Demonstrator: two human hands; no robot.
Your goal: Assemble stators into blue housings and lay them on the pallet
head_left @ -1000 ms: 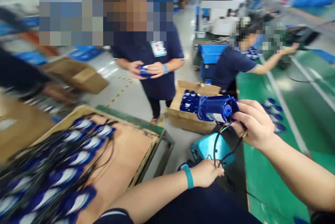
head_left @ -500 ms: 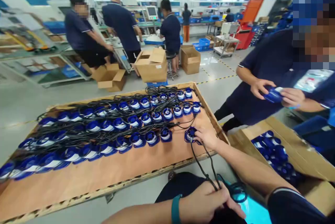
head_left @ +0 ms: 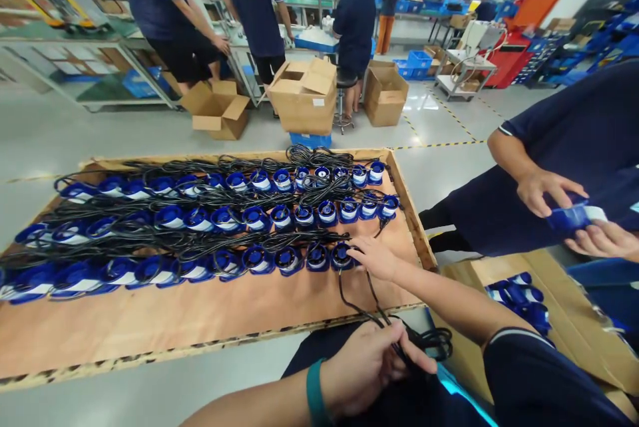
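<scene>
Across the wood-rimmed counter [head_left: 150, 327], three rows of blue housings [head_left: 257, 257] run from the left, with black cords [head_left: 269, 239] heaped along them. At the right-hand end of the nearest row stands the end housing [head_left: 341, 255], open end up, just beside its neighbour [head_left: 317, 257]; whether they touch I can't tell from where I stand.

Below it, the left hand [head_left: 367, 360] has a closed grip on the trailing cord [head_left: 359, 312], its loops [head_left: 435, 334] spilling out to the right. The right hand [head_left: 377, 257] reaches over, fingers partly curled, tips at the end housing's right edge; I can't tell whether that grip pinches it or merely steadies it. To place it well, I'd hold it upright, square with its row, leaving enough slack that nothing tugs it askew.

Farther right, a co-worker's hands [head_left: 546, 189] hold a blue part [head_left: 569, 216] near an open carton [head_left: 574, 300].

Half a second ago, a plain gap separated the end housing from its row; now that gap is nearly gone, while the left grip has the cord just as it did then
</scene>
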